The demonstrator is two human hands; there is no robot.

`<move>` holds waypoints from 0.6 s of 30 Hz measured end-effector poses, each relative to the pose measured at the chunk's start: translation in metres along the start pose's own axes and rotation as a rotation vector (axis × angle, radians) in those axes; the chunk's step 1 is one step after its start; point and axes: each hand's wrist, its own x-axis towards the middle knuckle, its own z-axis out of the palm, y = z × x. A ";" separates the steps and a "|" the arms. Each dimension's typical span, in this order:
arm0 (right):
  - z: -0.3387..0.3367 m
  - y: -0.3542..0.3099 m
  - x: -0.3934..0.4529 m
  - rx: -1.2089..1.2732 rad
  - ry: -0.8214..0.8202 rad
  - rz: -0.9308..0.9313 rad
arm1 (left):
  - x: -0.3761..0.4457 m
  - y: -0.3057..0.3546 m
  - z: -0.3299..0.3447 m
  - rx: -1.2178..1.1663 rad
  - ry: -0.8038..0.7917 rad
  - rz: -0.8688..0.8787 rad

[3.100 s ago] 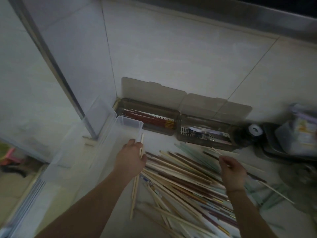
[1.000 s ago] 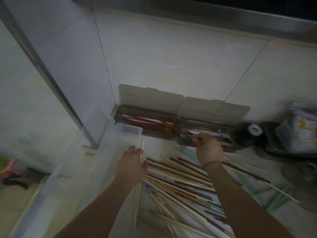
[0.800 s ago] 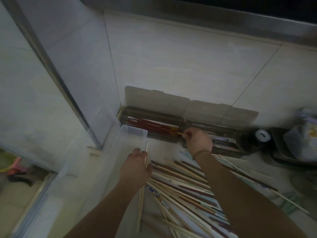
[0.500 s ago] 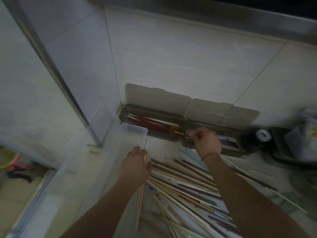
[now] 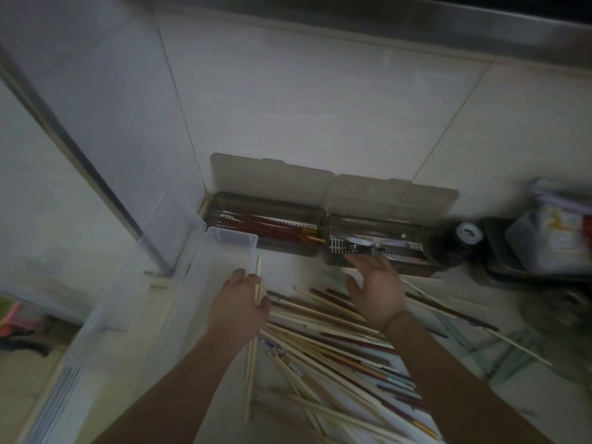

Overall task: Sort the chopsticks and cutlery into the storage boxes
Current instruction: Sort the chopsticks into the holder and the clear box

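Observation:
A heap of mixed chopsticks (image 5: 336, 344) lies on the counter in front of me. My left hand (image 5: 238, 304) grips a few pale wooden chopsticks (image 5: 252, 354) that stand nearly upright beside a clear plastic box (image 5: 230, 243). My right hand (image 5: 376, 290) hovers with spread fingers and holds nothing, just in front of the right brown storage box (image 5: 378, 248), which holds cutlery. The left brown storage box (image 5: 266, 225) holds red chopsticks. Both brown boxes have their lids up against the wall.
A tiled wall rises behind the boxes. The clear box's lid (image 5: 173, 225) leans at the left by a metal frame post (image 5: 96, 174). A dark round object (image 5: 461, 241) and a dark tray with packages (image 5: 544, 245) sit at the right. Loose thin sticks (image 5: 474, 328) lie right of the heap.
My right hand carried a red chopstick to the left brown box, let it go, then drew back toward the heap with fingers spread. My left hand stayed by the clear box.

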 end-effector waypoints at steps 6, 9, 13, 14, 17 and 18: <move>0.034 -0.047 0.036 -0.071 -0.356 -0.005 | 0.000 0.000 -0.002 0.013 0.009 0.009; 0.047 -0.058 0.040 -0.115 -0.395 -0.020 | 0.000 -0.001 -0.001 0.005 0.005 0.002; 0.046 -0.054 0.043 -0.130 -0.348 -0.048 | 0.000 -0.001 0.000 0.009 -0.003 0.004; 0.042 -0.050 0.041 -0.087 -0.282 -0.034 | -0.001 -0.002 0.000 0.015 -0.010 0.003; 0.025 -0.027 0.016 0.116 0.089 0.053 | -0.001 -0.003 0.002 0.020 -0.026 -0.002; 0.019 -0.013 0.003 0.150 0.211 0.080 | -0.001 -0.003 0.002 0.016 -0.023 -0.001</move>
